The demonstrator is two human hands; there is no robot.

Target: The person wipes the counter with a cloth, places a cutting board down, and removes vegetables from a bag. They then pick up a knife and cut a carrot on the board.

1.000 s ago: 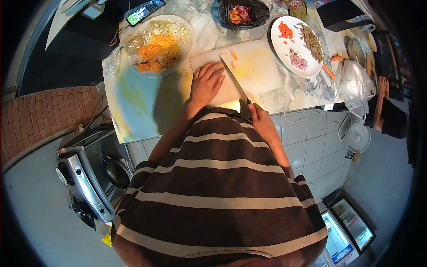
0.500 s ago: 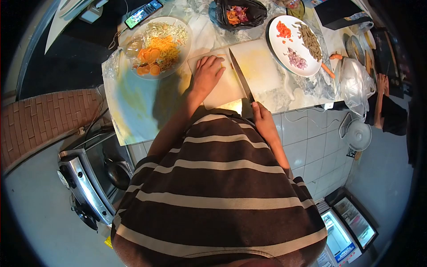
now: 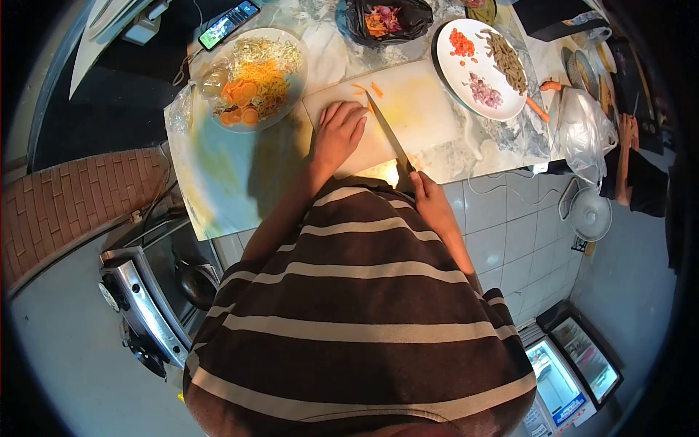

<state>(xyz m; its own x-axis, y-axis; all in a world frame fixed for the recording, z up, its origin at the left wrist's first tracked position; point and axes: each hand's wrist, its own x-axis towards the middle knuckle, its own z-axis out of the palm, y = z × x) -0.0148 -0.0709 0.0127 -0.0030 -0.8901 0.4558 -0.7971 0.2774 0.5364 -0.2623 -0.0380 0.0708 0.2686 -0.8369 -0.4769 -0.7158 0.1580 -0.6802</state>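
My right hand (image 3: pixel 429 198) is closed round the handle of a long knife (image 3: pixel 390 135) at the counter's front edge. The blade slants up and left over a white cutting board (image 3: pixel 422 102), its tip near small orange strips (image 3: pixel 376 89). My left hand (image 3: pixel 339 135) rests on the board's left part, left of the blade, fingers bent and close together. Whatever is under its fingertips is too small or hidden to name. Left of the board, a clear plate (image 3: pixel 297 93) holds orange slices, yellow shreds and pale shreds.
A white plate (image 3: pixel 466 76) with chopped red, purple and green-brown pieces stands at the right. Behind the board is a black bag (image 3: pixel 422 22) with scraps. A phone (image 3: pixel 228 25) lies at the back left. Another person's hands (image 3: pixel 628 132) show at the far right, beyond a plastic bag (image 3: pixel 582 135).
Orange strips now show on the board beyond the knife tip. The blade has shifted slightly left and down, and my left hand's fingers have drawn in a little.
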